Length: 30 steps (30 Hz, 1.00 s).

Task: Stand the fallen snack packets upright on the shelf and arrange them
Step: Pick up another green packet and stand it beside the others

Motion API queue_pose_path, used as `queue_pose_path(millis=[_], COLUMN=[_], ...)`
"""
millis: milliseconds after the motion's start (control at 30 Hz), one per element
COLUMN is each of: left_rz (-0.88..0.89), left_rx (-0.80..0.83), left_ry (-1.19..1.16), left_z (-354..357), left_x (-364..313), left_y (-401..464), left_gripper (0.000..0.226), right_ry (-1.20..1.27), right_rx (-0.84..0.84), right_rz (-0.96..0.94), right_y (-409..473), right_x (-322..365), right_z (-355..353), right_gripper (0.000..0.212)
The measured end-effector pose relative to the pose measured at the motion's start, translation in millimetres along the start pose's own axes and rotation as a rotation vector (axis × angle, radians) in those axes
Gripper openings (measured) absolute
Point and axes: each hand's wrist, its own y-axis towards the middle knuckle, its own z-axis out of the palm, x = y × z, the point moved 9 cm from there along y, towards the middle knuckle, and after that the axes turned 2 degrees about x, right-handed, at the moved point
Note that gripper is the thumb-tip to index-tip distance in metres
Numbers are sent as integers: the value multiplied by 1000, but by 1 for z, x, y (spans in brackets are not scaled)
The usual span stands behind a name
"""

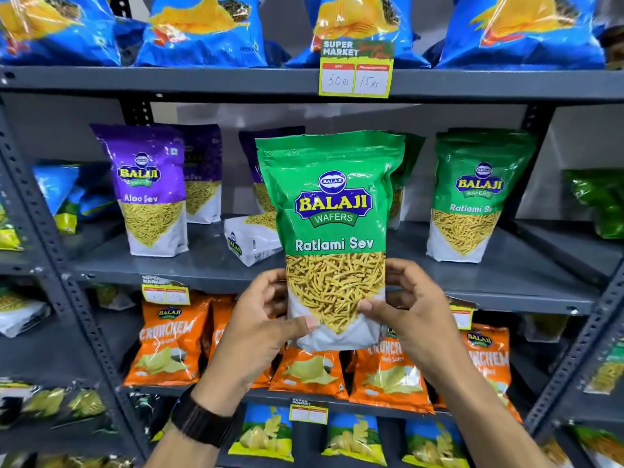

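Observation:
A green Ratlami Sev packet (332,211) is held upright in front of the middle grey shelf (202,268). My left hand (260,329) grips its lower left edge and my right hand (408,315) grips its lower right edge. Behind it, a purple packet (251,239) lies fallen on its side on the shelf. A purple Aloo Sev packet (150,194) stands upright at the left, with another purple packet (202,177) behind it. A green Ratlami Sev packet (472,197) stands at the right. Another green packet is mostly hidden behind the held one.
Blue chip bags (202,32) fill the top shelf, with a yellow price tag (354,79) on its edge. Orange Crunchem bags (169,342) sit on the shelf below, blue-green bags (263,434) lower still. Perforated grey uprights (40,231) frame the unit.

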Motion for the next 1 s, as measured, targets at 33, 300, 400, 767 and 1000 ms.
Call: queue_pose_path(millis=[33, 300, 400, 767, 1000], left_rz=[-6, -56, -28, -3, 1], left_rx=[-5, 34, 16, -62, -11], left_ry=[12, -5, 11, 177, 155], left_z=[1, 40, 51, 68, 68], left_x=[0, 12, 13, 48, 61], left_y=[4, 88, 140, 228, 225], left_gripper=[71, 63, 68, 75, 74], right_ry=[-11, -116, -154, -253, -198], right_rx=[0, -60, -73, -198, -218], right_rz=[3, 89, 118, 210, 154], right_y=[4, 78, 123, 228, 211], right_x=[-1, -24, -33, -122, -130], right_z=[-2, -28, -39, -45, -44], right_gripper=[49, 42, 41, 61, 61])
